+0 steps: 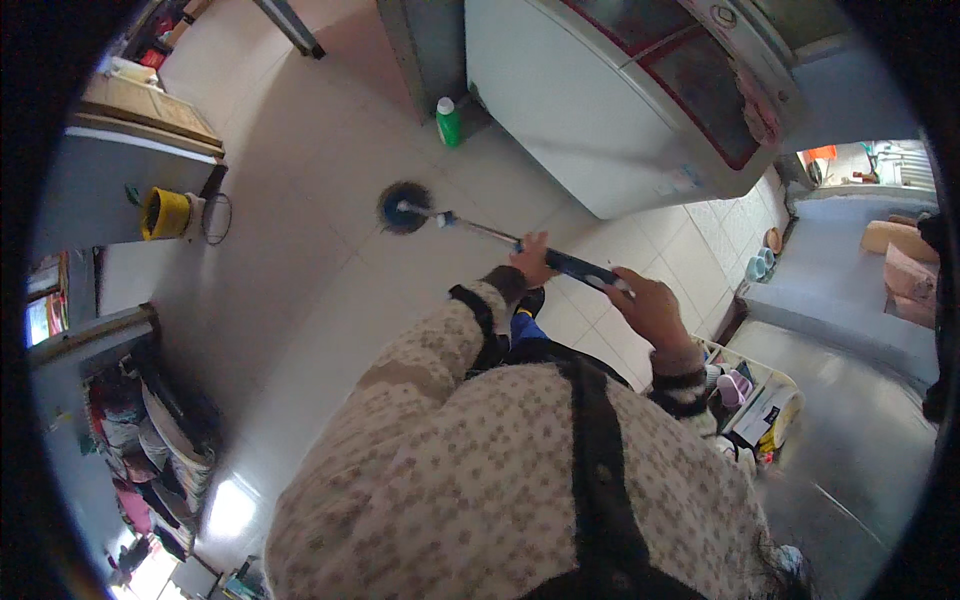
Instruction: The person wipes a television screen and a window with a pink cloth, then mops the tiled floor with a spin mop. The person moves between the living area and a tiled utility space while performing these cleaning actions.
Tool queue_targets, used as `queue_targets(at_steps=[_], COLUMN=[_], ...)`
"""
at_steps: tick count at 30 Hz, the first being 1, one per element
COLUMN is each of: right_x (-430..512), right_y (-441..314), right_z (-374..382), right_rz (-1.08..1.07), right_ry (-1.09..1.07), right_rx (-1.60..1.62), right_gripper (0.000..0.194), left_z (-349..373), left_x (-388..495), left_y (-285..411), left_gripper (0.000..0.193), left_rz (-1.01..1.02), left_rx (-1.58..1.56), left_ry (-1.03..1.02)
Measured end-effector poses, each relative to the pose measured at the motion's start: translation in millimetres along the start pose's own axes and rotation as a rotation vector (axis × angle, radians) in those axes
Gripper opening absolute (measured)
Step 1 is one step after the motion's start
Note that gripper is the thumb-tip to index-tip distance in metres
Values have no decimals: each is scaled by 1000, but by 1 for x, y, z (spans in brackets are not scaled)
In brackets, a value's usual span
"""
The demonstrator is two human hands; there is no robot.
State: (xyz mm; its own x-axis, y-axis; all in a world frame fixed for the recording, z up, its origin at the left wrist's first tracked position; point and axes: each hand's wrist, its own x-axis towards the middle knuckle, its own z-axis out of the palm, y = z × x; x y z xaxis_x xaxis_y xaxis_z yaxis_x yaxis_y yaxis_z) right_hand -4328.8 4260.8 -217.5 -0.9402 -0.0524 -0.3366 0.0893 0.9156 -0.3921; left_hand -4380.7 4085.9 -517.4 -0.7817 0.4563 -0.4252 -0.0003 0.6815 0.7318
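Note:
A long-handled floor scrubber [487,230] runs slantwise in front of me, its dark round brush head [406,207] on the pale floor tiles [315,217]. My left hand [532,259] grips the pole where the metal tube meets the thick dark handle [581,268]. Farther up, near the handle's top end, my right hand [649,304] is closed around it. Below my left hand, one dark shoe [530,302] shows under a blue trouser leg. Past the brush, a green bottle with a white cap [448,124] stands on the floor beside a white top-loading washing machine [555,97].
A shelf rack with shoes [769,405] stands close to my right elbow. Bowls [757,264] sit near the wall at right. On the left are a yellow pot [166,213], a wire hoop [217,219] and shelves of footwear [150,457]. A metal leg [292,30] touches the floor at the top.

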Motion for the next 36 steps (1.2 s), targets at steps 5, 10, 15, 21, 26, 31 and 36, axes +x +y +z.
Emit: queue_targets(at_steps=[5, 10, 15, 21, 26, 31, 36], right_x=[-52, -32, 33, 63, 14, -68, -164], right_y=[53, 83, 111, 131, 128, 152, 150], right_z=[-27, 36, 65, 56, 63, 19, -51], right_rz=[156, 126, 16, 53, 171, 362, 566], right_ry=[-16, 75, 72, -2, -44, -5, 44], right_rx=[107, 264, 335, 209, 172, 117, 96], right_gripper=[36, 44, 46, 50, 52, 46, 41], left_z=[24, 13, -24, -33, 3, 88, 131], left_x=[38, 59, 87, 109, 95, 71, 20], left_y=[86, 102, 101, 113, 88, 131, 235], left_gripper=[86, 57, 65, 70, 94, 103, 91], left_rz=[392, 172, 90, -10, -1, 110, 323], left_rx=[-42, 326, 642, 576, 610, 523, 448], left_ry=[-157, -180, -96, -172, -382, -392, -635])
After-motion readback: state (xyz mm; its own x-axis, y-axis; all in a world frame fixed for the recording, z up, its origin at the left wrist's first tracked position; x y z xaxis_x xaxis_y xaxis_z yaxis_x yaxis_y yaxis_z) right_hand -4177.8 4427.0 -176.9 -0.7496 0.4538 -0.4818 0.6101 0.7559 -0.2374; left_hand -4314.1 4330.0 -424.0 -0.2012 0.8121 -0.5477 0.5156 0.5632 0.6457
